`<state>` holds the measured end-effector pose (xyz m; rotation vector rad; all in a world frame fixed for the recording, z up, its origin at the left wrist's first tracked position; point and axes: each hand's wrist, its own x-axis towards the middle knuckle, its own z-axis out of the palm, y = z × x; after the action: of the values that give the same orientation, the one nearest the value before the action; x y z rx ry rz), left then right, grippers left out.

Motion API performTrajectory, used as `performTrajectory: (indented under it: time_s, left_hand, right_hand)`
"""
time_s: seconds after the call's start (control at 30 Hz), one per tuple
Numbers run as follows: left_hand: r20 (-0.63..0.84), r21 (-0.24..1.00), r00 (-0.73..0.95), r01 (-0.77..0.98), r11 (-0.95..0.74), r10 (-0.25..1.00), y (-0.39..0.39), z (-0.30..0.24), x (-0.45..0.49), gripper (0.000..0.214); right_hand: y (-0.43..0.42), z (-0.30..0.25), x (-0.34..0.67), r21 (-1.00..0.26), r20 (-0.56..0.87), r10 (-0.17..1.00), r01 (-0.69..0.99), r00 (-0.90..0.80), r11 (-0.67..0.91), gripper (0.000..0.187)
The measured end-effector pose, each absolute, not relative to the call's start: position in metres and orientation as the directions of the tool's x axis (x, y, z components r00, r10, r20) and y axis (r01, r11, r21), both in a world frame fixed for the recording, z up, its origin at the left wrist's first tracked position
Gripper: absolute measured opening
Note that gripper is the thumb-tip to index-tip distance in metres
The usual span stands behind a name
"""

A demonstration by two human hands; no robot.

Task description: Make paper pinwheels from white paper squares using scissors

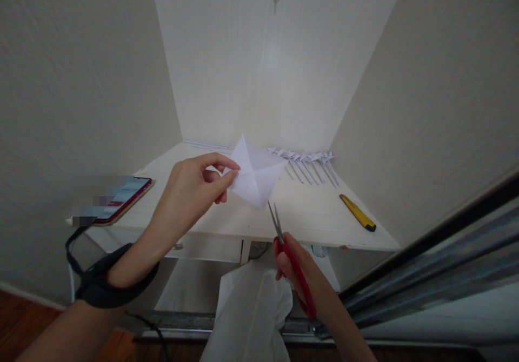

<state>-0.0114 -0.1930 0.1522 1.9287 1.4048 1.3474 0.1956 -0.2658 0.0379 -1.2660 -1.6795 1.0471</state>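
Observation:
My left hand (211, 181) pinches the left corner of a creased white paper square (259, 173) between thumb and fingers. The paper hangs above the white desk, turned so its corners point up, down and sideways, with fold lines crossing at its middle. In my right hand (294, 267) is a pair of scissors (298, 275) with red handles. Their metal blades are slightly parted and point up, just below the paper's lower corner. Whether the tips touch the paper, I cannot tell.
Folded white paper pieces with thin stems (310, 159) lie along the desk's back right. A yellow box cutter (357, 212) rests at the right. A phone (124, 200) lies on the desk's left end. Walls enclose the white desk (203, 213), and metal rails (438, 259) run at lower right.

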Motion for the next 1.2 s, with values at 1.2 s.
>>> performTrajectory:
  time_s: [1.2]
  left_hand:
    - [0.299, 0.889, 0.14, 0.319, -0.329, 0.944, -0.211, 0.174, -0.006, 0.01]
  right_hand:
    - [-0.276, 0.064, 0.18, -0.983, 0.126, 0.926, 0.082, -0.356, 0.165, 0.061]
